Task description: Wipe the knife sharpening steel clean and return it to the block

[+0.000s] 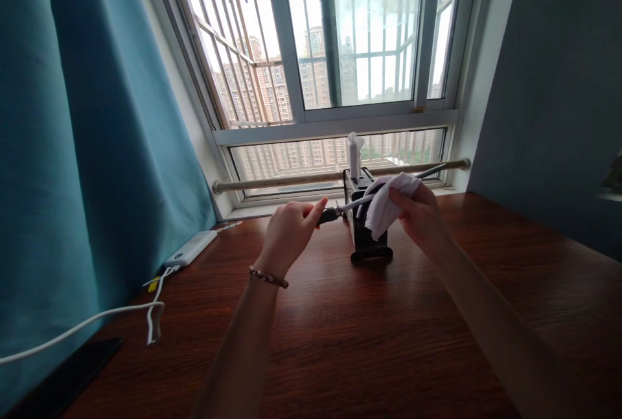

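Above a glossy, red-brown wood-grain tabletop (350, 341), a long, slim grey rod with a smooth, metallic look (357, 202) spans the space between two bare hands, as I view it from afar through the head camera. The left hand (290, 231) is curled around the rod's dark, matte handle (329, 215), thumb laid along it toward the small guard. A braided, brownish bracelet (268, 277) rings the wrist just below. The right hand (420, 215) pinches a soft, creased white cloth (385, 212) draped around the shaft, its loose corner hanging in a limp fold; the rod's far end slants up past the knuckles.

Beyond and between the hands, I see a black, box-shaped stand with a flat, rounded foot (372, 254) on the wood, partly hidden by the cloth. A slender white bottle-like object (354, 158) stands upright on top of it. Farther out, past both hands, a round, dull metal rail (286, 181) crosses in front of a grey-framed glass window (374, 37) with bars outside.

To the left of the left hand, I make out a smooth, rounded white plastic block (192, 249), a looping white cable (82, 328) nearer the camera, and heavy teal fabric curtains (111, 114) falling in deep, soft folds.
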`<state>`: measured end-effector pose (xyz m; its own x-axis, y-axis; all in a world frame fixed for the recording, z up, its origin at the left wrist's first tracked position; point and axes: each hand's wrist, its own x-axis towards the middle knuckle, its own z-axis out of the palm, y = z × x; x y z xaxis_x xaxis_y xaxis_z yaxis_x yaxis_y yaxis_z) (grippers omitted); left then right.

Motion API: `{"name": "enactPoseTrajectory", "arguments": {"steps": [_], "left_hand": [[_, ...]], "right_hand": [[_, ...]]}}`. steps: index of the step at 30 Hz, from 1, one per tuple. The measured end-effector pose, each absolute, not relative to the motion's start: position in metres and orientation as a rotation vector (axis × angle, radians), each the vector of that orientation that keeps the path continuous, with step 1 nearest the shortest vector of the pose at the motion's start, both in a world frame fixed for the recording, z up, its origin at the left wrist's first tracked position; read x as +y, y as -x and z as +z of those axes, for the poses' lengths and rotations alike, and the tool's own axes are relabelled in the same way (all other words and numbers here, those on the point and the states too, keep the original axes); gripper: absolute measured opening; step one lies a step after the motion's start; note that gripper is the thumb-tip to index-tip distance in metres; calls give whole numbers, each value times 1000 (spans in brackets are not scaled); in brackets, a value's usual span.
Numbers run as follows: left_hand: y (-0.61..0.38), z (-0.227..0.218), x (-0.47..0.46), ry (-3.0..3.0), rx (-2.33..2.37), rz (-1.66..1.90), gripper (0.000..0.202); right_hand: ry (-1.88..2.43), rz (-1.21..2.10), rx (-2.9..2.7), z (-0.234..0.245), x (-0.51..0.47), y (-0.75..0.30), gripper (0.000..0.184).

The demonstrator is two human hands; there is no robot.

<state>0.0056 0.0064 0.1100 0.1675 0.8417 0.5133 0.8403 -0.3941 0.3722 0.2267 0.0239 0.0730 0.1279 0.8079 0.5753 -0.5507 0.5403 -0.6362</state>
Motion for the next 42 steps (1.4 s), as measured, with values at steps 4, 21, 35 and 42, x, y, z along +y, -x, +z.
{"name": "enactPoseTrajectory", "arguments": {"steps": [4,21,35,42], "left_hand": [[-15,106,4,-2392,1674,1054,65],[-38,89,-1,-2758,1999,1498,54],[-22,100,6,-2426,1755,1037,64],[-25,102,3,-2486,1888,1141,59]], "right_hand": [[299,1016,-1030,74,17,-218,24],[289,1223,-996,66,16,-197,20],[498,908,-1230,51,28,-204,25],[534,975,-1037,47,27,-192,28]]}}
